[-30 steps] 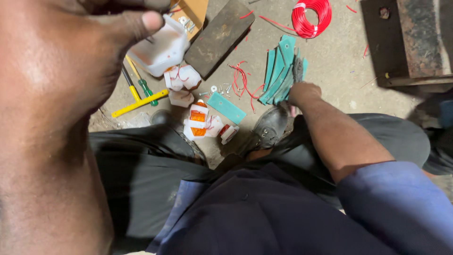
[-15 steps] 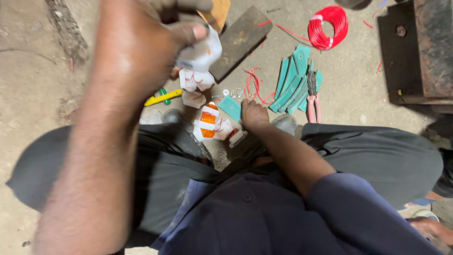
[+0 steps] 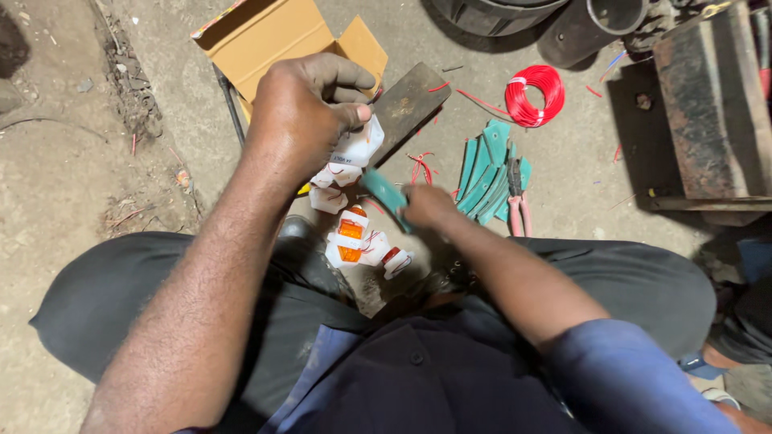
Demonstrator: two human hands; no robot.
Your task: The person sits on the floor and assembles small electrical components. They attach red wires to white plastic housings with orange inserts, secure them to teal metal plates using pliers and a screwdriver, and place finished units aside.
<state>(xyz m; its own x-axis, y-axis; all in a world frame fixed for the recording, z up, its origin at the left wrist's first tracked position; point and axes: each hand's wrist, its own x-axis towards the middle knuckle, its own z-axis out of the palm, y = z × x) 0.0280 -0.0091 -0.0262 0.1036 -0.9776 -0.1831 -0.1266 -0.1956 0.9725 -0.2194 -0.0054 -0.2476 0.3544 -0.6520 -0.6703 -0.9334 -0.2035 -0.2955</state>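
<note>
A: What's nearest, low in the frame?

B: Dark blue shirt and grey trousers (image 3: 643,281), the person seated on the concrete floor (image 3: 72,120). Between the knees lie small white plastic lamp housings with orange lenses (image 3: 351,239).

A: And the hands?

B: The right hand (image 3: 426,207), at frame centre, is pinched around a thin teal-green flat strip (image 3: 384,193). The left hand (image 3: 310,108), above and left of it, is clenched around a white plastic housing (image 3: 355,146).

A: How does the strip lie?

B: Its long axis runs diagonally, the free end pointing to the upper left, toward the white housing, very near it; I can't tell whether they touch.

A: How to do this well?

B: I'd judge: keep the housing steady and guide the strip along its own length, no twisting.

A: Farther back?

B: A fan of matching green strips (image 3: 486,173), red-handled pliers (image 3: 519,210), a dark wooden block (image 3: 410,104), a coil of red wire (image 3: 535,95) and an open cardboard box (image 3: 273,36).
</note>
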